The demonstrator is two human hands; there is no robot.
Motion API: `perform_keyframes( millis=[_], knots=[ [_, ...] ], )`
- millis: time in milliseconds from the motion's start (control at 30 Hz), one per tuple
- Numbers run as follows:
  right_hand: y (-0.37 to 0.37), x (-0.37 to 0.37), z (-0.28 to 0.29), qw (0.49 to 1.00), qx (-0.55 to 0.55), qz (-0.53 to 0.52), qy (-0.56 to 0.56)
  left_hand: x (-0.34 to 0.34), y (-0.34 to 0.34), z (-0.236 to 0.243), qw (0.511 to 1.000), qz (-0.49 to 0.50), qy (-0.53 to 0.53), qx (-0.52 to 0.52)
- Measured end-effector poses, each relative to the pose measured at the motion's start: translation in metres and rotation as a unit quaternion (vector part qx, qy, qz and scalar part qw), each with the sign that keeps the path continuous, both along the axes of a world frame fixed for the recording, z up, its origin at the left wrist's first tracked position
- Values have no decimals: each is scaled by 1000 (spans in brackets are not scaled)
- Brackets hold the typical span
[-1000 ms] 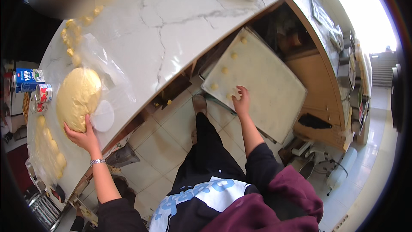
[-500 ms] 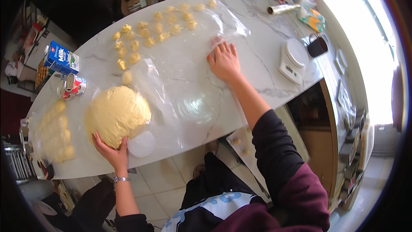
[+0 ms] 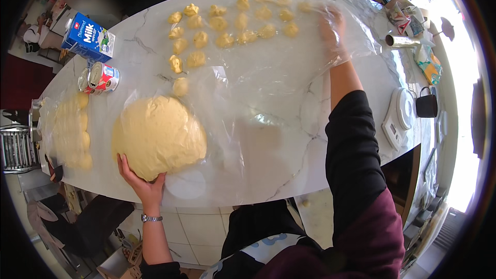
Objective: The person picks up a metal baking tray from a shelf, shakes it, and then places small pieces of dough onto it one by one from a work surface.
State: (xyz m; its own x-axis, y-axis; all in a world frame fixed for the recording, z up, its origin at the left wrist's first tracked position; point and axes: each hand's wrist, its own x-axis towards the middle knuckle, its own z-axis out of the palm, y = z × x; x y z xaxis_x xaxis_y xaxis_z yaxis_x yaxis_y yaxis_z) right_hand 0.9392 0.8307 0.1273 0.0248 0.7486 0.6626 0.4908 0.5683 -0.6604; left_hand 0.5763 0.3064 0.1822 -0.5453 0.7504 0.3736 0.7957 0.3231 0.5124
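Observation:
A large mound of pale yellow dough (image 3: pixel 160 137) sits on the marble-patterned table, with clear film about it. My left hand (image 3: pixel 144 185) cups its near edge, thumb on one side and fingers on the other. At the far right, my right hand (image 3: pixel 332 28) is blurred, among the raised folds of a clear plastic sheet (image 3: pixel 356 31); its fingers are too smeared to read. Rows of small dough pieces (image 3: pixel 225 40) lie at the far side, the sheet over at least some of them. One smooth dough ball (image 3: pixel 180 87) lies just beyond the mound.
Left of the mound stand a blue milk carton (image 3: pixel 89 37) and opened cans (image 3: pixel 104 76). Film-covered dough rolls (image 3: pixel 72 129) lie at the left end. On the right are a white kitchen scale (image 3: pixel 400 116), a dark mug (image 3: pixel 427 104) and a foil roll (image 3: pixel 402 41).
My right hand has moved away from me and to the right, and the plastic sheet now rises around it. My left hand stays against the dough mound. The view has shifted.

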Motion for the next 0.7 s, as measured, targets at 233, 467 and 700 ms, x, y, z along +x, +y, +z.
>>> perform_keyframes(
  millis=[233, 467, 700],
  knots=[
    [-183, -8, 47, 918, -181, 39, 352, -3, -8, -1, 999, 17, 38, 1],
    [-374, -7, 78, 925, -181, 127, -308, 2, 3, 2, 999, 13, 37, 11],
    [-393, -71, 56, 913, -180, 317, -182, -7, -4, -2, 999, 7, 46, 22]
  ],
)
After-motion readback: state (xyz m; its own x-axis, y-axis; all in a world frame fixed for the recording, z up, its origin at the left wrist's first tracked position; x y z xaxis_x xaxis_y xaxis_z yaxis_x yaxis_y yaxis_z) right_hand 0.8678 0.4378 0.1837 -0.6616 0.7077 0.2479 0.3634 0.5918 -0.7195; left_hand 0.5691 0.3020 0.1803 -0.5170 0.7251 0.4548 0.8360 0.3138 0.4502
